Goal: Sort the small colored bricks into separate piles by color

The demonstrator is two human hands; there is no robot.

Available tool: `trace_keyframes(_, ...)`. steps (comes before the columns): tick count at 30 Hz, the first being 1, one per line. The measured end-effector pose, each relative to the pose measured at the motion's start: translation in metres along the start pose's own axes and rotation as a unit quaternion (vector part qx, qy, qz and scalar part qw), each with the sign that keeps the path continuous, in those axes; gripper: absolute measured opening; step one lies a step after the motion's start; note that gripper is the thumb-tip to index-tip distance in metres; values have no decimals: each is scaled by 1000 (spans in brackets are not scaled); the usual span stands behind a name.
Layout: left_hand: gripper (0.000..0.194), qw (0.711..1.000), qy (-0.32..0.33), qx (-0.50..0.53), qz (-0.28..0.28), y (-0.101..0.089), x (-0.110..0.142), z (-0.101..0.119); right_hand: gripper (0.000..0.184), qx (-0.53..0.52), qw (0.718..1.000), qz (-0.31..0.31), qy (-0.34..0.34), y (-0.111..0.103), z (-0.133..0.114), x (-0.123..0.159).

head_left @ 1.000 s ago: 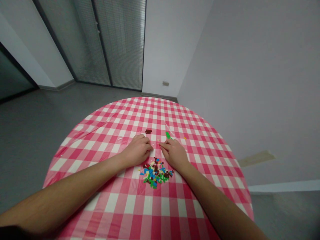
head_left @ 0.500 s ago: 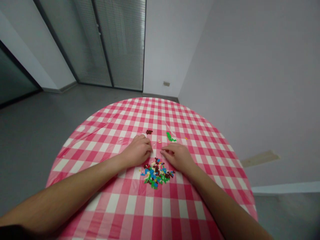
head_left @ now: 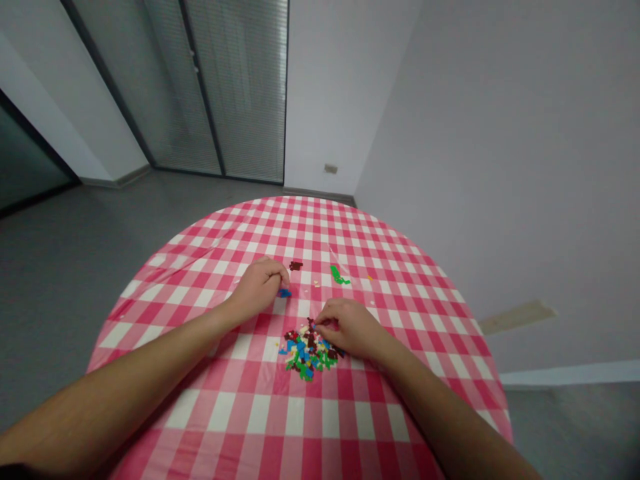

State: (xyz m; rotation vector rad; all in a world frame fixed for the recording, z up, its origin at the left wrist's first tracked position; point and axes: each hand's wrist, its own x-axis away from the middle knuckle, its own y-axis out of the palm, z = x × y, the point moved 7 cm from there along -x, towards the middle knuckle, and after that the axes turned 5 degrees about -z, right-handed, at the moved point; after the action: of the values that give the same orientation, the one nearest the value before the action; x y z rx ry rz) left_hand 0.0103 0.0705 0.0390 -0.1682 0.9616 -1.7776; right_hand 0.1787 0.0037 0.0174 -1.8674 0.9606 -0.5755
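Observation:
A heap of small plastic building pieces (head_left: 306, 353) in blue, green, brown, red and cream lies on the checked tablecloth. At the heap's far right edge is my right hand (head_left: 350, 327), thumb and forefinger closed together; whatever is between them is too small to make out. My left hand (head_left: 260, 285) rests farther away and to the left, fingers curled inward. Blue pieces (head_left: 285, 293) show right at its fingertips, and I cannot tell whether they are gripped or only touched. Just beyond that hand sits a group of brown pieces (head_left: 296, 265).
A green group of pieces (head_left: 339, 275) lies beyond my right hand, with a small orange piece (head_left: 370, 277) to its right. A few cream pieces (head_left: 317, 284) are scattered between the hands. The round table (head_left: 310, 230) stands near a wall (head_left: 500, 167) and glass doors (head_left: 240, 93).
My left hand has moved left and away from the heap, and blue pieces now show under its fingertips. My right hand has come down toward me, to the heap's edge.

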Motion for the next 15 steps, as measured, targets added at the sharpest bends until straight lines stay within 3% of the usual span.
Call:
trace_keyframes(3,27,996,-59,44,42,-8,-3,-17,10,-7,1000,5,4,0,-1,0)
trace_keyframes(6,27,995,-76,59,27,-4,-4,-20,10,-33,999,7,-15,1,-5,0)
trace_keyframes(8,27,997,-45,56,-3,3,-3,-11,12,-53,998,14,-29,1,-6,0)
trace_keyframes(13,30,986,104,29,-127,24,8,26,13,-75,996,53,-21,-5,-1,0)
trace_keyframes(15,31,980,125,-2,-154,29,11,32,11,-59,997,59,-5,-5,4,-2)
